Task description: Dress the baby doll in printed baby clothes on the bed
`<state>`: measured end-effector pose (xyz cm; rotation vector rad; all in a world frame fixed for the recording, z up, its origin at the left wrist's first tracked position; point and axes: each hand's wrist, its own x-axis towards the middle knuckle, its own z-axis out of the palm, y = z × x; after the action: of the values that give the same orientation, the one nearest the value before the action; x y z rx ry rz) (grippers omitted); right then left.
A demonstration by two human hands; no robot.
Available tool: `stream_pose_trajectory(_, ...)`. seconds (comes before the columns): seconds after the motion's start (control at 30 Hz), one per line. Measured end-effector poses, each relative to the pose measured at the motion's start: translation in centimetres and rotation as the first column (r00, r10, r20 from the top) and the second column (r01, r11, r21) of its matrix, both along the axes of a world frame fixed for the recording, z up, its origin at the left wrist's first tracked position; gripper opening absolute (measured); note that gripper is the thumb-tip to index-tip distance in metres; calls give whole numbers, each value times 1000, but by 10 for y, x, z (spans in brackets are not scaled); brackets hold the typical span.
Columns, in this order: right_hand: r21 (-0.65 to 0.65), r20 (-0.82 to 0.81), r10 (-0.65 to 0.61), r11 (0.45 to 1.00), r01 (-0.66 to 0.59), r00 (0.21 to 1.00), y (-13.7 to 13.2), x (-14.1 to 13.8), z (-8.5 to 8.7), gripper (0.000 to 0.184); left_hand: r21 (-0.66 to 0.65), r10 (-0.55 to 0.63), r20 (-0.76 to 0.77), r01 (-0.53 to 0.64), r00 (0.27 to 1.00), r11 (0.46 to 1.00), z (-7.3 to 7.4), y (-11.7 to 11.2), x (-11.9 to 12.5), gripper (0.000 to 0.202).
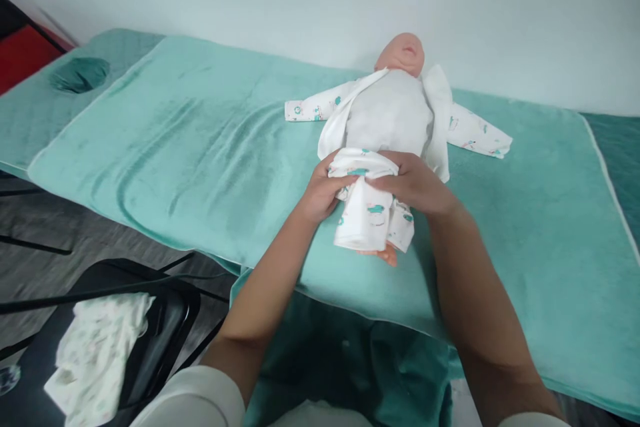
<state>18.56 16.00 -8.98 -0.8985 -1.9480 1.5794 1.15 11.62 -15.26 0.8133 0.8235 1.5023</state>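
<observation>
A baby doll (387, 110) lies on its back on a green-covered bed, its head toward the wall. It wears a white printed shirt (333, 103), spread apart at the front over a pale torso. White printed baby pants (367, 213) cover its legs, and a foot (385, 255) shows below the cuffs. At the left side of the waistband my left hand (323, 190) is closed on the pants, thumb on top. My right hand (417, 183) grips the waistband's other side. Both thumbs nearly meet at the middle; the fingers underneath are hidden.
The green bed cover (200, 147) has wrinkles to the left, and a face hole (80, 75) is at the bed's far left. Below stands a black chair (170, 307) with a printed cloth (97, 353) on it. A white wall (250, 0) borders the bed's far side.
</observation>
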Motion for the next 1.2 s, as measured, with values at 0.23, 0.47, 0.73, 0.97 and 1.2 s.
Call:
stream_pose_trajectory(0.23,38,140,106,993,-112,984,2,10,9,23,-2,143,-97,-144,985,990,2,-36,13,42)
stream_pose_trajectory(0.47,146,303,179,962,-231,936,1,11,11,13,-163,163,-201,-197,966,967,21,-101,40,34)
stream_pose_trajectory(0.73,208,332,274,912,-353,903,0,12,8,14,-332,194,-206,-255,959,908,52,-138,65,27)
stream_pose_trajectory(0.97,192,412,304,892,-408,859,-6,14,15,9,-391,308,54,-264,950,882,44,-164,97,28)
stream_pose_trajectory(1.2,291,562,243,837,-464,791,-9,8,9,13,-373,428,-39,-410,903,832,2,-174,98,28)
